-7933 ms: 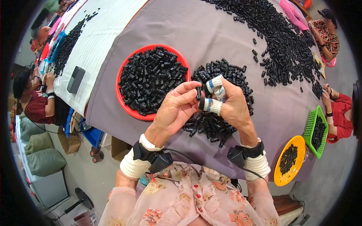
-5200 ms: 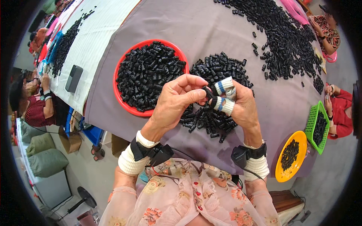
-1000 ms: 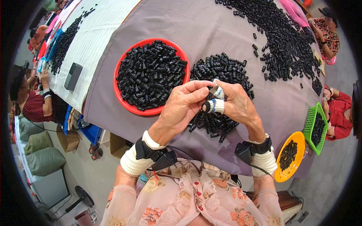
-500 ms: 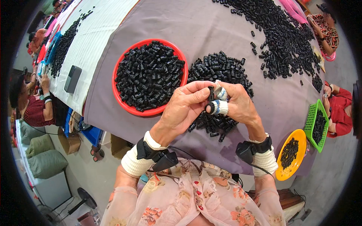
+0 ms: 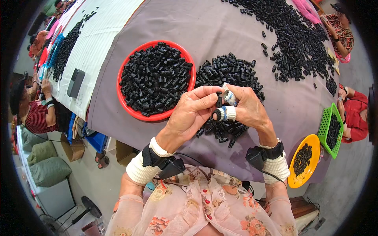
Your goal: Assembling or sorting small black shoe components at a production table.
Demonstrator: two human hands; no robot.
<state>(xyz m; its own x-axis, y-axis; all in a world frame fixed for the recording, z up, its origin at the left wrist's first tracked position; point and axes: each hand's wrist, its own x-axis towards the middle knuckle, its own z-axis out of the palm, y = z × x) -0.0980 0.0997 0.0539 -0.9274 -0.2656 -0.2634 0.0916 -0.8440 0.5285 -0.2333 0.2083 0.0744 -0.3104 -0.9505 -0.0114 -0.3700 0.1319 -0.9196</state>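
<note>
Between the thumb and forefinger of my left hand [image 5: 191,112], a small black cylindrical plastic part [image 5: 219,99] is held upright. My right hand [image 5: 252,108] is closed against the same part from the other side, with white-and-blue cloth wraps [image 5: 226,113] around its thumb and forefinger. A thin edge shows at its fingertips, too small to name. Below both hands lies a loose pile of black parts [image 5: 230,72] on the grey tablecloth [image 5: 157,19]. To the left stands a red basin [image 5: 119,84] heaped with similar parts.
A larger spread of black parts [image 5: 293,47] covers the far right. On the right edge sit a yellow plate [image 5: 313,141] and a green basket [image 5: 325,122], both holding dark pieces. A dark box [image 5: 76,83] stands on the white cloth at left. Other people sit around the tables.
My right fingers have shifted slightly at the black part, and the wrapped thumb sits a little further left. My left hand keeps almost the same place.
</note>
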